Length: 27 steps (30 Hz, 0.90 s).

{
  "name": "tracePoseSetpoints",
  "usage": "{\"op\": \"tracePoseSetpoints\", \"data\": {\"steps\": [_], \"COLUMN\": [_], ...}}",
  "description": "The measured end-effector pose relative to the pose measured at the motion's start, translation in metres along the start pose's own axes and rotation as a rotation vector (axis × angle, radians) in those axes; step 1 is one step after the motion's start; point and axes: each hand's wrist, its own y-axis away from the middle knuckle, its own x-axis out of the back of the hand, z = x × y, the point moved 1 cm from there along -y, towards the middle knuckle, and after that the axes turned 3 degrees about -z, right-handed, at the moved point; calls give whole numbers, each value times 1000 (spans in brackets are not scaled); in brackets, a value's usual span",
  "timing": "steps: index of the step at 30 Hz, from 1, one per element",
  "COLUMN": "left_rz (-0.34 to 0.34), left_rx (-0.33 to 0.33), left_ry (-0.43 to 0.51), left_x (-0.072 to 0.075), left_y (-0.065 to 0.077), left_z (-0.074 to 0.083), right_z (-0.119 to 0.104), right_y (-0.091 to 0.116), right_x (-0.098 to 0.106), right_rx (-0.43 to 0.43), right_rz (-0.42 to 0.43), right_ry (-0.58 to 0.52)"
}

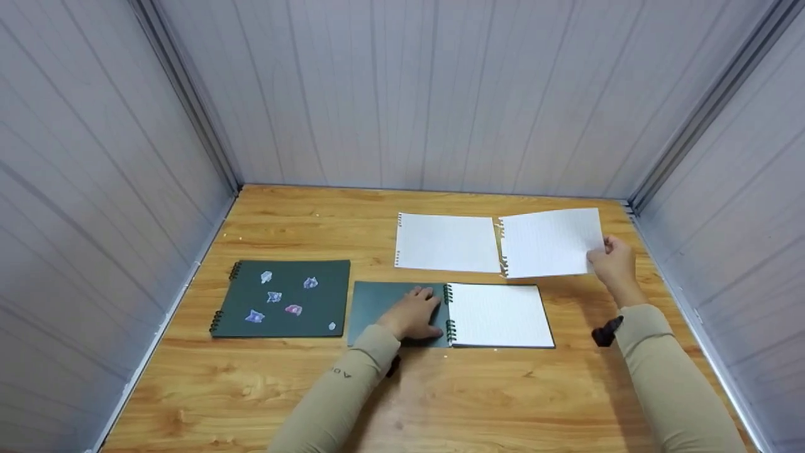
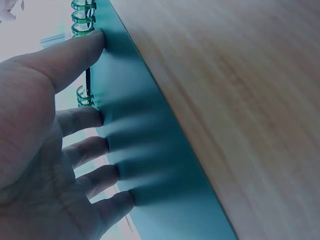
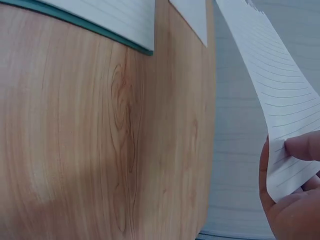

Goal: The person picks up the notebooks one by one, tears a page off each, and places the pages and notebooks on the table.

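Observation:
An open spiral notebook lies on the table, with its green cover (image 1: 371, 308) folded to the left and a lined white page (image 1: 497, 314) on the right. My left hand (image 1: 415, 314) rests on the inside of that cover beside the coil. In the left wrist view the fingertips (image 2: 120, 197) press on the cover with the fingers spread. My right hand (image 1: 616, 264) pinches the right edge of a torn-out lined sheet (image 1: 550, 242) between thumb and fingers. In the right wrist view the sheet (image 3: 280, 75) is bent and held off the table.
Another torn-out sheet (image 1: 445, 242) lies flat behind the notebook, its holed edge to the left. A closed dark green spiral notebook (image 1: 286, 321) with several stickers lies at the left. Panel walls (image 1: 409, 94) enclose the wooden table (image 1: 453, 402) at the back and sides.

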Motion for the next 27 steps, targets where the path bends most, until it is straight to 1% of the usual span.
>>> {"op": "tracePoseSetpoints", "data": {"steps": [2,7,9,16,19,21,24,27], "left_rz": [0,12,15,6,4,2,1,10], "left_rx": [-2,-11,-12,-9,1,7,10,5], "left_ry": [-1,-15,-18,-4,7,7,5,-3], "left_x": [-1,-3,-3,-3,-4,-5,-5,-4], "left_y": [0,0,-1,-2,-3,-2,-2,-2], "left_z": [0,0,0,-1,-2,-2,-2,-2], "right_z": [5,20,27,52,61,65,71,70], "right_y": [-7,-19,-23,-29,-29,-28,-27,-29], "right_x": [-3,-12,-15,-23,-24,-24,-24,-24], "right_rx": [16,67,75,54,48,27,9,11], "right_rz": [16,26,19,-57,-64,-74,-86,-77], "right_ry": [23,101,128,165,188,206,255,321]}}
